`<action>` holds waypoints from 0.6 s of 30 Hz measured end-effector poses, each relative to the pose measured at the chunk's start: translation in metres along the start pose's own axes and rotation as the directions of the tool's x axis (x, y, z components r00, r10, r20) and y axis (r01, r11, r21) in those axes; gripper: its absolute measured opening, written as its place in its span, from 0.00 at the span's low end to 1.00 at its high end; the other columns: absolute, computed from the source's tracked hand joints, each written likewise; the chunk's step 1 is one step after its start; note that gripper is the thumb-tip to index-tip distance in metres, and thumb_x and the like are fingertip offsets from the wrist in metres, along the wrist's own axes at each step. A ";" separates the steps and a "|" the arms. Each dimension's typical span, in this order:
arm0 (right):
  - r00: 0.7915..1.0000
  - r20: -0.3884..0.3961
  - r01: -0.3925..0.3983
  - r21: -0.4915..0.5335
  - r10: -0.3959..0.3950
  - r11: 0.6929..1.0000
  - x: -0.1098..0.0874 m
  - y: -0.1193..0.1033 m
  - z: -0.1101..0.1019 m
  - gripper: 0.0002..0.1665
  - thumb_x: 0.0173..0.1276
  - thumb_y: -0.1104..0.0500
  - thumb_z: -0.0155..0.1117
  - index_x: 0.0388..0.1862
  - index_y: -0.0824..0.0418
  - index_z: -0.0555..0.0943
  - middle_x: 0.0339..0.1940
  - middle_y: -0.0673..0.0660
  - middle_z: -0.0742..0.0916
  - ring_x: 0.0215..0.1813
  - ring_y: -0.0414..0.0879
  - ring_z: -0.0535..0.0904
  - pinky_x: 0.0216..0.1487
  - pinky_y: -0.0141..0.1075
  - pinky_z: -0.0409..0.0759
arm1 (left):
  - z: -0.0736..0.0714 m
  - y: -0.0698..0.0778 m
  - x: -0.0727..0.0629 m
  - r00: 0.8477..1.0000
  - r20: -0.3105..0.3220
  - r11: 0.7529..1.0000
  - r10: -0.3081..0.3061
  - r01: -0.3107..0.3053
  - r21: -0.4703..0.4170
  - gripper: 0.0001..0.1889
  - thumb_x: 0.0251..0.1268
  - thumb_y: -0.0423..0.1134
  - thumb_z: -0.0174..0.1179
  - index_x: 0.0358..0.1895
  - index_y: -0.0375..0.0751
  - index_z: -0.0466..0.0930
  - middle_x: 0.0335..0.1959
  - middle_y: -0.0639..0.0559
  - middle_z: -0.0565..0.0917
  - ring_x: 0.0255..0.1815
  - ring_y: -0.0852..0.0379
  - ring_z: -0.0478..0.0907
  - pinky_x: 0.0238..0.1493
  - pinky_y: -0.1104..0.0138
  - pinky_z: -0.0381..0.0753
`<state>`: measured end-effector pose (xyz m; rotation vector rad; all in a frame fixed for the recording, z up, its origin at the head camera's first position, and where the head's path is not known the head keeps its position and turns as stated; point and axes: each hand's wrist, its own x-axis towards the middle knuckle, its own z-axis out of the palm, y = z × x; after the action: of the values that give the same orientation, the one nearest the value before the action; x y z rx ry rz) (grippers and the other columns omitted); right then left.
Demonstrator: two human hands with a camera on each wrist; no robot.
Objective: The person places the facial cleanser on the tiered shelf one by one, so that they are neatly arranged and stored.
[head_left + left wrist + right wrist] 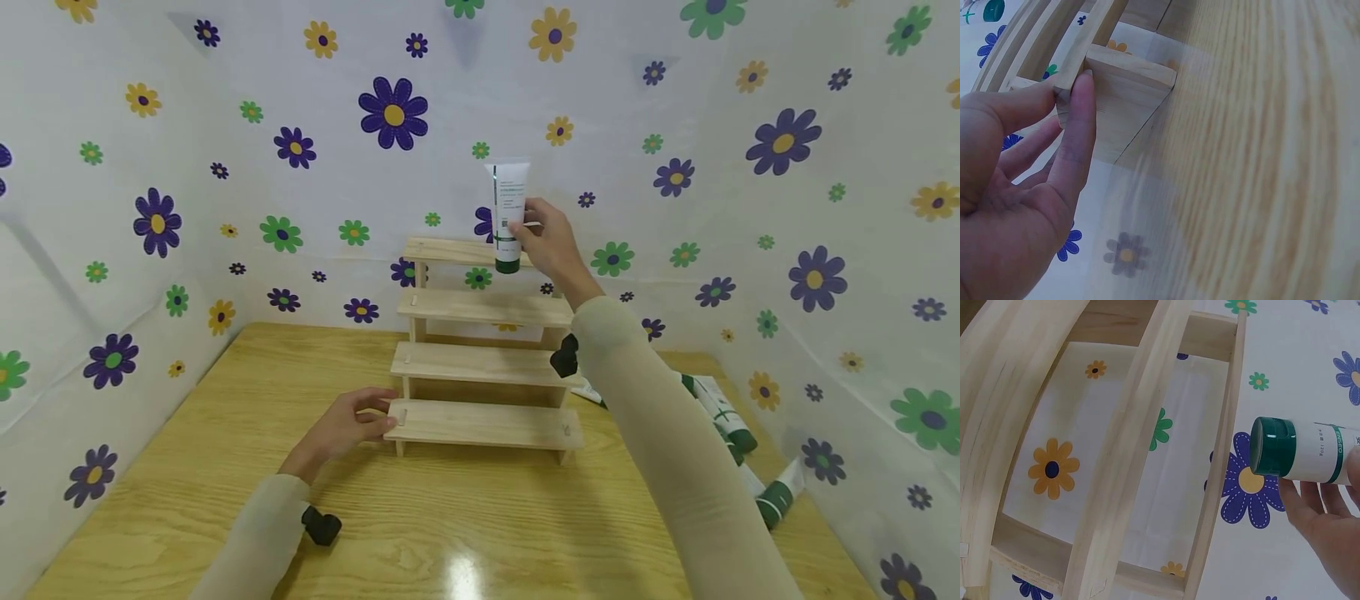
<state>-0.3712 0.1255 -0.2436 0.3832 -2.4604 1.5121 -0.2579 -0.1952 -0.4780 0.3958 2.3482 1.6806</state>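
Presently held upright, green cap (507,267) downward: one white tube (511,200), gripped between thumb and fingers of the right hand (552,243), apart from the top step (450,251) of a wooden rack (480,363). Lowest step (483,423), left end: pinched by the left hand (347,427). Several similar tubes (722,410): laid on the table (375,533), right.

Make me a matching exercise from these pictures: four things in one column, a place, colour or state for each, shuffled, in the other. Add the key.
Things
1. Left hand
2. Cap of the upright tube
3. Right hand
4. Loose tubes

Places, colours, states
A. On the right side of the table
B. Pinching the left end of the lowest board
C. Holding a tube with its cap downward
D. Dark green all over

Right pairs: 1-B, 2-D, 3-C, 4-A
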 end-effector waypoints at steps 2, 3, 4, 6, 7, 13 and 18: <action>1.000 -0.006 0.014 -0.025 -0.014 1.000 0.000 0.000 0.001 0.24 0.80 0.61 0.58 0.73 0.58 0.72 0.67 0.62 0.81 0.66 0.56 0.79 0.69 0.49 0.81 | 0.001 0.001 0.000 1.000 0.003 1.000 -0.003 0.003 -0.001 0.28 0.74 0.39 0.65 0.73 0.35 0.70 0.62 0.31 0.77 0.54 0.50 0.85 0.51 0.61 0.91; 1.000 -0.010 0.020 -0.039 -0.020 0.999 0.001 0.000 0.002 0.24 0.80 0.61 0.58 0.73 0.58 0.73 0.67 0.61 0.81 0.66 0.56 0.79 0.69 0.49 0.81 | 0.001 0.001 0.000 1.000 0.001 1.000 -0.005 0.005 -0.004 0.28 0.73 0.38 0.65 0.73 0.35 0.71 0.62 0.31 0.77 0.53 0.50 0.85 0.51 0.61 0.91; 1.000 -0.011 0.028 -0.048 -0.029 0.998 0.001 -0.001 0.003 0.24 0.80 0.61 0.58 0.72 0.58 0.73 0.66 0.61 0.82 0.66 0.56 0.79 0.69 0.49 0.81 | 0.001 0.001 0.000 1.000 0.000 1.000 -0.008 0.008 -0.007 0.28 0.73 0.38 0.65 0.73 0.35 0.71 0.62 0.31 0.77 0.53 0.51 0.85 0.51 0.61 0.91; 0.999 -0.010 0.043 -0.060 -0.043 0.997 0.002 -0.001 0.004 0.23 0.80 0.61 0.58 0.72 0.58 0.73 0.65 0.61 0.82 0.65 0.55 0.78 0.68 0.48 0.81 | 0.002 0.002 0.000 1.000 0.000 1.000 -0.010 0.010 -0.013 0.28 0.73 0.38 0.65 0.73 0.35 0.71 0.62 0.31 0.77 0.53 0.51 0.85 0.50 0.61 0.91; 0.999 -0.007 0.045 -0.064 -0.046 0.997 0.003 -0.001 0.005 0.23 0.80 0.61 0.57 0.72 0.58 0.73 0.65 0.61 0.82 0.65 0.55 0.78 0.68 0.48 0.81 | 0.002 0.002 0.000 1.000 0.001 1.000 -0.008 0.008 -0.014 0.28 0.73 0.37 0.65 0.73 0.35 0.70 0.62 0.31 0.77 0.52 0.51 0.85 0.50 0.61 0.91; 0.999 -0.011 0.050 -0.054 -0.051 0.997 0.008 -0.004 0.012 0.23 0.81 0.61 0.56 0.72 0.59 0.72 0.66 0.61 0.82 0.65 0.55 0.79 0.67 0.47 0.83 | 0.001 0.003 0.000 1.000 0.009 1.000 0.011 -0.011 -0.018 0.28 0.73 0.36 0.64 0.72 0.32 0.70 0.62 0.29 0.76 0.52 0.51 0.85 0.50 0.62 0.91; 0.999 -0.033 0.025 -0.036 -0.026 0.999 0.012 -0.004 0.020 0.24 0.81 0.61 0.57 0.73 0.58 0.71 0.68 0.60 0.81 0.67 0.54 0.79 0.72 0.46 0.78 | 0.001 0.002 -0.001 1.000 0.004 1.000 0.005 -0.005 -0.016 0.28 0.73 0.37 0.65 0.72 0.33 0.70 0.61 0.30 0.77 0.52 0.51 0.85 0.50 0.62 0.91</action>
<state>-0.3820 0.1045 -0.2453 0.3779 -2.4434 1.4515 -0.2567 -0.1939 -0.4764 0.4028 2.3310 1.6984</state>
